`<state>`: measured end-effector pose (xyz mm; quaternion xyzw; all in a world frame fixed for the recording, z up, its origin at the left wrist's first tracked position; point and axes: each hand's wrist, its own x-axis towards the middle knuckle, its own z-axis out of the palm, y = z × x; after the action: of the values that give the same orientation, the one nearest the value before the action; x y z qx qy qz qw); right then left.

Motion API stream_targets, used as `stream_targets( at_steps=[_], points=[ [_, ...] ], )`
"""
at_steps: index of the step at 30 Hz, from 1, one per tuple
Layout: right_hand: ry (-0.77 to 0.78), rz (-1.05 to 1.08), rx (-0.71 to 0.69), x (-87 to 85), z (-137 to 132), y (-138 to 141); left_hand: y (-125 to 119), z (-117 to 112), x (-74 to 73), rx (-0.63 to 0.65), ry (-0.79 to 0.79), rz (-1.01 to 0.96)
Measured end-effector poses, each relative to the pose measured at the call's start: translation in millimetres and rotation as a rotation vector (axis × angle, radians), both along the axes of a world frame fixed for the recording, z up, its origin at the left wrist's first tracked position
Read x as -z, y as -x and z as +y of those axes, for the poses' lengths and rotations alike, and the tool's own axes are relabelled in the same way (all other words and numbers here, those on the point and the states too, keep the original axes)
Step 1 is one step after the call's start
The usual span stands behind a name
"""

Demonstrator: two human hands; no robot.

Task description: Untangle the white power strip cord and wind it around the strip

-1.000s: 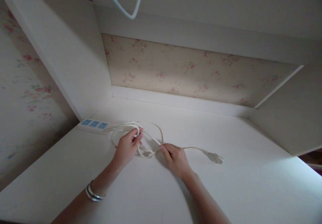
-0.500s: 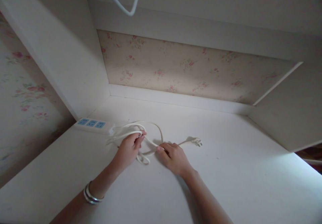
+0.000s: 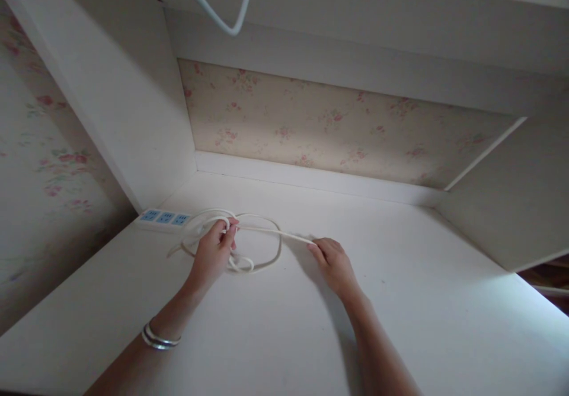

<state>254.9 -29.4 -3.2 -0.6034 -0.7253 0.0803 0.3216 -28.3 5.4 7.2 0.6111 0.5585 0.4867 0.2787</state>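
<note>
A white power strip [image 3: 163,219] with blue sockets lies at the back left of the white desk [image 3: 275,325]. Its white cord [image 3: 262,248] is looped in coils beside it. My left hand [image 3: 212,256], with silver bangles on the wrist, is closed on the bundled loops. To the right, my right hand [image 3: 334,264] is closed round the cord's free end, and a taut stretch of cord runs between the two hands. The plug is hidden in or under the right hand.
White side panels [image 3: 120,99] and a shelf above enclose the desk. Floral wallpaper [image 3: 338,129] covers the back wall. A thin white wire loop [image 3: 222,19] hangs from the top. The desk's right end [image 3: 524,319] is brightly lit.
My right hand has slid right along the cord and now covers its end, so the plug no longer shows. The cord between the hands is pulled straight. My left hand shifted slightly left with the coils.
</note>
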Motion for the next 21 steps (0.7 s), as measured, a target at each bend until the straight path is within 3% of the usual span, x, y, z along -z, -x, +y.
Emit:
stream_targets(
  at_steps=[4, 9, 12, 14, 18, 21],
  points=[
    [-0.121, 0.307, 0.034, -4.4, -9, 19, -9, -4, 4.6, 0.118, 0.034, -0.025],
    [-0.054, 0.172, -0.243, -4.9, -24, 50, -25, -23, 2.2, 0.307, -0.009, 0.075],
    [0.014, 0.095, -0.271, -3.9, -27, 66, -36, -34, 1.9, 0.497, -0.093, 0.139],
    [0.054, 0.129, -0.272, -5.9, -29, 72, -40, -37, 3.7, 0.556, -0.122, 0.129],
    [0.091, 0.23, -0.301, -12.4, -27, 67, -37, -30, 9.1, 0.444, -0.163, 0.126],
    [0.095, 0.114, -0.288, -14.5, -23, 52, -27, -21, 9.4, 0.285, -0.094, 0.121]
  ],
)
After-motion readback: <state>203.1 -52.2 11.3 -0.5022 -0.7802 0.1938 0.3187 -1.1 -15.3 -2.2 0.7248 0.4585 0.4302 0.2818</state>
